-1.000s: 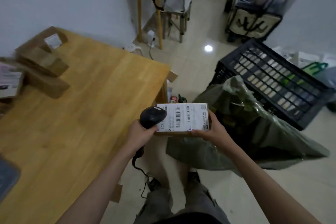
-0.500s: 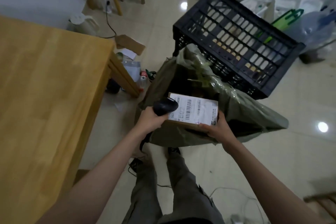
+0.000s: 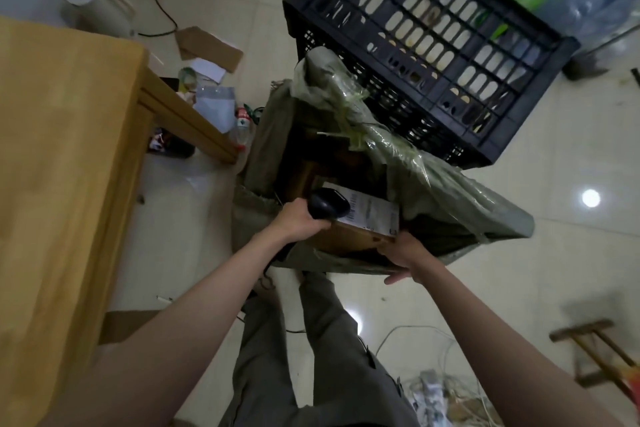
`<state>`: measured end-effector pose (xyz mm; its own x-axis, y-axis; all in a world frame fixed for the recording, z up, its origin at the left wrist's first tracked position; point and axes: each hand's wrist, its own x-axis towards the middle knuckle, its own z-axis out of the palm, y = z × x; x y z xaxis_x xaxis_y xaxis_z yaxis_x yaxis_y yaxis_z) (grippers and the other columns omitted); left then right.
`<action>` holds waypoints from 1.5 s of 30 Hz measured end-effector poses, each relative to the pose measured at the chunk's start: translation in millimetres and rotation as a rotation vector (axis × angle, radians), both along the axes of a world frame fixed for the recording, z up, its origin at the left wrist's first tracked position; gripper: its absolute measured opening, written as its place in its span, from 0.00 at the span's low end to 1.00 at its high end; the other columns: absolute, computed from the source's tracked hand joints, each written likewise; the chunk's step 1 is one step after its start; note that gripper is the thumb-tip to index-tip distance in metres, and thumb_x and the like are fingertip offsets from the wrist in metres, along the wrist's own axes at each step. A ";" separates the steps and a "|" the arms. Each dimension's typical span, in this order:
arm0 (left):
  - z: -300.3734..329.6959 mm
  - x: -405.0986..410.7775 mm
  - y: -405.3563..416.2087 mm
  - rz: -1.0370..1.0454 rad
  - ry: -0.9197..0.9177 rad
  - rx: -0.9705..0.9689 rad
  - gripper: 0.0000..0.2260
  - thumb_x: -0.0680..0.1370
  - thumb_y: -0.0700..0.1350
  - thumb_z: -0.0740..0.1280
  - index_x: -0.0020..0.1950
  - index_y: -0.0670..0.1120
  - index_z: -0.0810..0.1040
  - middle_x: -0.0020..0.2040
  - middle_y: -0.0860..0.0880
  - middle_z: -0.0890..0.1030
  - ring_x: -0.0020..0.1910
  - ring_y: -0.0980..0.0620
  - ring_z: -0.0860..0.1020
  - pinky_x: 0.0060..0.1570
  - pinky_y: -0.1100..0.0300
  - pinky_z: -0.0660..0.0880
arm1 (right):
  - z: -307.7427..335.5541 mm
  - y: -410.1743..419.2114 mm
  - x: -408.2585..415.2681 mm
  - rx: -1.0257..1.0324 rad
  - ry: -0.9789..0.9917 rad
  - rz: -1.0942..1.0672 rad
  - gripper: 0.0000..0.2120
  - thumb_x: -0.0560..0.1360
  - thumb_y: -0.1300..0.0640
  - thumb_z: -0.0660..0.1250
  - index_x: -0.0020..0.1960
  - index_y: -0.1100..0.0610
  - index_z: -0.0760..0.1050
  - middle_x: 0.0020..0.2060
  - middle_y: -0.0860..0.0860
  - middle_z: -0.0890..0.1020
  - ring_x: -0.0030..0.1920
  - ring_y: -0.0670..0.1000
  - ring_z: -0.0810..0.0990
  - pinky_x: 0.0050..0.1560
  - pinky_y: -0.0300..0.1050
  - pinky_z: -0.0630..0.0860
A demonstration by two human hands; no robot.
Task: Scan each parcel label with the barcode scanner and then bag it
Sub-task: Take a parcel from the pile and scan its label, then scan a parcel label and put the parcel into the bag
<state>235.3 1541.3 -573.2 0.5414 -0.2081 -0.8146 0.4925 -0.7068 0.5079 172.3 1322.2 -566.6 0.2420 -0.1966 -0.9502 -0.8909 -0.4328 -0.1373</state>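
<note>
White shipping label [image 3: 372,215] faces up on the brown parcel [image 3: 349,236], barcode stripes visible but the print too blurred to read. Left hand [image 3: 299,224] is wrapped tight round the black barcode scanner [image 3: 327,206], whose head sits just beyond the knuckles, over the label's near corner. Right hand [image 3: 403,253] cups the parcel's near right corner, fingers curled under it, thumb tip poking out below. Parcel sits tilted in the mouth of the green sack [image 3: 450,198], with dark cartons past the fingertips inside. Beyond the sack, touching it, a black slotted crate [image 3: 433,28]. Left of the scanner hand, across a strip of open floor, the wooden table [image 3: 62,166]. Glossy pale tile floor [image 3: 571,149] opens wide to the right of the right hand.
</note>
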 end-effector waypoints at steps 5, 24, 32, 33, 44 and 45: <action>-4.8 -3.8 8.6 0.051 0.011 -0.014 0.22 0.74 0.51 0.74 0.66 0.47 0.77 0.57 0.48 0.81 0.58 0.49 0.78 0.54 0.58 0.73 | 6.6 0.7 5.7 -0.052 0.067 0.251 0.21 0.81 0.60 0.63 0.72 0.60 0.63 0.66 0.60 0.70 0.40 0.61 0.83 0.40 0.54 0.85; 52.0 -32.5 104.6 0.036 -0.186 0.034 0.08 0.72 0.46 0.75 0.49 0.47 0.82 0.43 0.50 0.83 0.44 0.52 0.80 0.39 0.62 0.73 | 69.2 99.3 25.5 -0.111 -0.091 1.041 0.20 0.81 0.54 0.60 0.73 0.51 0.70 0.63 0.55 0.76 0.55 0.59 0.80 0.54 0.54 0.82; 168.6 -47.4 239.7 0.292 -0.352 0.105 0.03 0.74 0.41 0.70 0.42 0.43 0.81 0.30 0.44 0.84 0.31 0.51 0.83 0.36 0.60 0.79 | 159.2 235.4 75.8 -0.043 -0.480 1.066 0.15 0.79 0.50 0.63 0.65 0.51 0.74 0.54 0.53 0.79 0.47 0.55 0.83 0.46 0.54 0.84; 182.9 -53.5 259.2 0.328 -0.365 0.122 0.04 0.74 0.42 0.70 0.44 0.42 0.81 0.32 0.43 0.84 0.31 0.51 0.83 0.35 0.61 0.78 | 170.5 257.2 79.9 -0.031 -0.517 1.094 0.15 0.79 0.50 0.63 0.64 0.51 0.75 0.55 0.54 0.80 0.49 0.56 0.83 0.49 0.54 0.84; 274.2 -161.8 475.1 0.778 -0.448 0.281 0.07 0.75 0.41 0.69 0.46 0.37 0.81 0.31 0.42 0.84 0.32 0.49 0.84 0.35 0.59 0.80 | 259.7 520.7 78.6 0.088 -0.733 1.373 0.21 0.81 0.49 0.65 0.73 0.52 0.69 0.63 0.55 0.75 0.47 0.55 0.80 0.38 0.49 0.84; 278.9 -171.8 490.7 0.827 -0.454 0.289 0.07 0.74 0.41 0.69 0.46 0.37 0.81 0.31 0.42 0.84 0.32 0.48 0.84 0.35 0.59 0.80 | 264.8 540.0 75.7 0.111 -0.745 1.397 0.22 0.81 0.49 0.65 0.73 0.52 0.69 0.63 0.55 0.75 0.48 0.55 0.80 0.40 0.52 0.85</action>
